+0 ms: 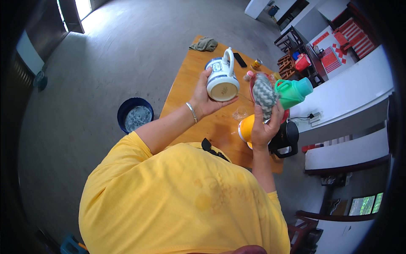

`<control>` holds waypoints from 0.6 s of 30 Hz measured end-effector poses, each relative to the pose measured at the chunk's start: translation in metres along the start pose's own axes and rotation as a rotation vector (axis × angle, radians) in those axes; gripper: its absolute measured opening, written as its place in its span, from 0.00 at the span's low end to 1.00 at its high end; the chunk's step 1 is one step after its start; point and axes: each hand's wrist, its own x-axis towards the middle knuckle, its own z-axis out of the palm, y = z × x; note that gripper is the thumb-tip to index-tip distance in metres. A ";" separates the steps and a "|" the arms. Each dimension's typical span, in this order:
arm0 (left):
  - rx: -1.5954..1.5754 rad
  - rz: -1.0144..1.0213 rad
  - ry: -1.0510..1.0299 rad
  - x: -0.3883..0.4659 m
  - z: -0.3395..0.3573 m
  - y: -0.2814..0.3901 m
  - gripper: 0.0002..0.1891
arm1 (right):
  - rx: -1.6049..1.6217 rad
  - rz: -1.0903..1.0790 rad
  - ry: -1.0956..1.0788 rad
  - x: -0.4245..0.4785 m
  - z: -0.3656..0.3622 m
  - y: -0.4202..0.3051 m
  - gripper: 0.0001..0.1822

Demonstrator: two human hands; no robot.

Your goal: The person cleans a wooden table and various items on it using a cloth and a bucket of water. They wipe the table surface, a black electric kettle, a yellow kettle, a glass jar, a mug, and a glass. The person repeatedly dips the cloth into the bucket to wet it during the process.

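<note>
My left hand (205, 98) holds a white ceramic mug (219, 77) with blue bands, raised above the wooden table. The mug is tipped so its unglazed base shows, and its handle points away from me. In my right hand (268, 128) is a grey-and-white knitted scrubbing cloth (265, 90), pinched between thumb and fingers. The cloth is apart from the mug. Under the right hand stands a yellow container (246, 127), partly hidden, with a black electric kettle (287, 135) beside it. A green thermos flask (291, 93) is just beyond that hand.
On the wooden table (184, 95) are a crumpled green cloth (205, 44), a black phone (240, 60), a yellow can (256, 63), a clear glass (241, 112) and a red tray (252, 85). A dark blue bucket (119, 112) of sudsy water stands left of the table.
</note>
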 end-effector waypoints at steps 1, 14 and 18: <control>-0.013 -0.014 0.004 0.001 -0.002 -0.008 0.33 | -0.110 -0.199 -0.001 0.010 0.002 -0.009 0.20; 0.000 -0.056 0.011 0.006 -0.005 -0.017 0.31 | -0.185 -0.311 -0.529 -0.032 0.005 0.004 0.23; 0.032 0.054 -0.025 0.012 0.000 -0.020 0.31 | -0.082 -0.185 -0.334 -0.019 -0.006 0.011 0.23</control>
